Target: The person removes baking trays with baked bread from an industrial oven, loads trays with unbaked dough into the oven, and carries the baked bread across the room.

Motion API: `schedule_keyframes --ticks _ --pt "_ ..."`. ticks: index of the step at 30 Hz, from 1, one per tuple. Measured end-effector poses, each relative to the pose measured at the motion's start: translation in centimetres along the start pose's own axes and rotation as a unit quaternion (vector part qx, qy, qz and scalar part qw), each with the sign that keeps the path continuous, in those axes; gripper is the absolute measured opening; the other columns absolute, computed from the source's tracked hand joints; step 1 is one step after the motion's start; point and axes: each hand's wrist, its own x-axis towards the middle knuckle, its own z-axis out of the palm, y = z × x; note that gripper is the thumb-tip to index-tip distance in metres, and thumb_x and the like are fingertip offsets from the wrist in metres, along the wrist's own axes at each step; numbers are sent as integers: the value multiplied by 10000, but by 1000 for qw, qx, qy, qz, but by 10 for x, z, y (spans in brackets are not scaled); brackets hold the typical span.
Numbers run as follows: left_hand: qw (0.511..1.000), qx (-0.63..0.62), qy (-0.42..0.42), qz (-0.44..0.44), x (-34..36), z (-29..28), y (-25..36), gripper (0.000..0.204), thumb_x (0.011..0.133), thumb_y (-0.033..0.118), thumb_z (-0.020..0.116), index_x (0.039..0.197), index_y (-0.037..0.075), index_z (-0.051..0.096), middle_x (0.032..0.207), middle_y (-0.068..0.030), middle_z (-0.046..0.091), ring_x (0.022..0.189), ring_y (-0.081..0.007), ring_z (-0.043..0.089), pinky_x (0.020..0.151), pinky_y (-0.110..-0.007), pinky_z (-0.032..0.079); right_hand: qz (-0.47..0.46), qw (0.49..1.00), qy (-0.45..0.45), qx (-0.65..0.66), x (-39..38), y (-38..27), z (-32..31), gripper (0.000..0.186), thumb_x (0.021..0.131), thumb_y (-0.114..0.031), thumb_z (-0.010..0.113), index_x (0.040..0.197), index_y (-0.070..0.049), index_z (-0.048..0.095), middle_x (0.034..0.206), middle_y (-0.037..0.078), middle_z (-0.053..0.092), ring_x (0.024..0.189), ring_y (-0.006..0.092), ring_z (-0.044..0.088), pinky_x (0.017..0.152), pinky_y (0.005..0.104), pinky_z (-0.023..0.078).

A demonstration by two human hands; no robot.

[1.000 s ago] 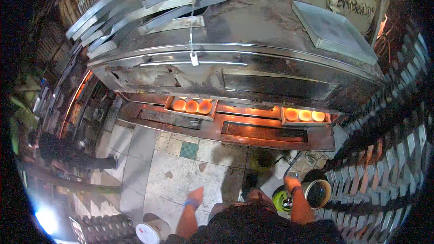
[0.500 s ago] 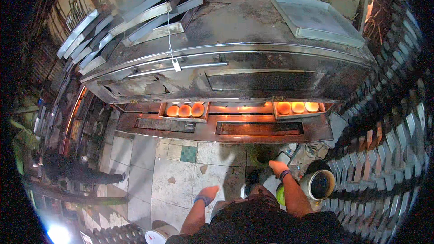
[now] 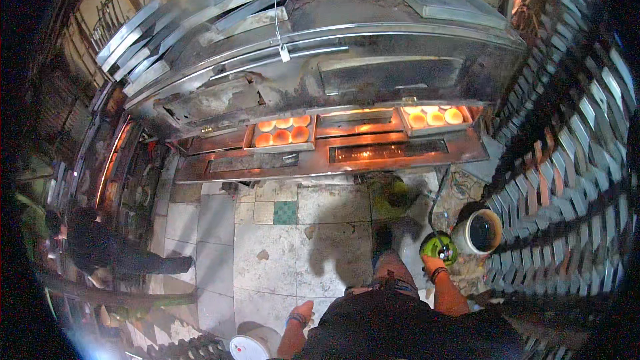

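My right hand is down at the near edge of a round green gas cylinder, close to the valve on its top. Its fingers overlap the green top, and I cannot tell whether they grip it. A dark hose runs from the valve up toward the oven. My left hand hangs low over the tiles with curled fingers, and nothing shows in it. In front, the oven glows inside, its lower flap down. A left tray and a right tray of browned buns stand in the opening.
An open bucket with dark contents stands right of the cylinder. Racks of stacked trays line the right side. A white-lidded tub sits by my left arm. Another person is at the left. More trays lie atop the oven.
My right hand has moved down and back to the green cylinder. My left hand has dropped lower. The view has shifted, showing more of the buns and the cylinder's top.
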Motion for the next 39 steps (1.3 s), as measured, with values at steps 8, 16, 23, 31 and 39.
schedule_keyframes --ticks 8,16,23,31,39 --pt "999 -40 -22 28 -8 -13 40 496 964 458 465 1241 66 589 1089 -157 700 761 -255 681 628 -412 520 254 890 -78 371 -54 -39 19 403 877 -430 546 895 -33 615 748 93 623 586 216 577 504 418 456" --pt "988 117 -15 99 5 -14 -20 488 946 425 466 1212 33 587 1017 -165 716 810 -290 712 662 -407 549 179 944 -48 273 -58 -4 36 464 861 -483 534 832 -38 661 757 163 679 652 323 658 589 466 506" --pt "998 59 -27 28 -12 -27 36 544 924 471 432 1124 5 628 1033 -161 709 761 -273 693 654 -411 530 278 910 -120 283 -55 -25 -2 432 897 -424 538 995 -17 646 883 139 677 688 272 649 589 453 530" --pt "998 -35 -16 -49 31 -28 137 574 935 518 439 1125 19 650 1023 -145 717 764 -256 683 698 -399 523 148 952 -95 253 25 -25 -33 467 918 -423 501 1056 -6 660 876 149 703 717 276 674 672 428 537" --pt "902 363 33 230 71 -62 271 187 928 244 525 989 72 568 967 -242 687 929 -440 664 789 -517 510 41 949 8 312 131 7 -55 447 886 -430 545 838 0 658 740 116 658 627 247 615 608 407 486"
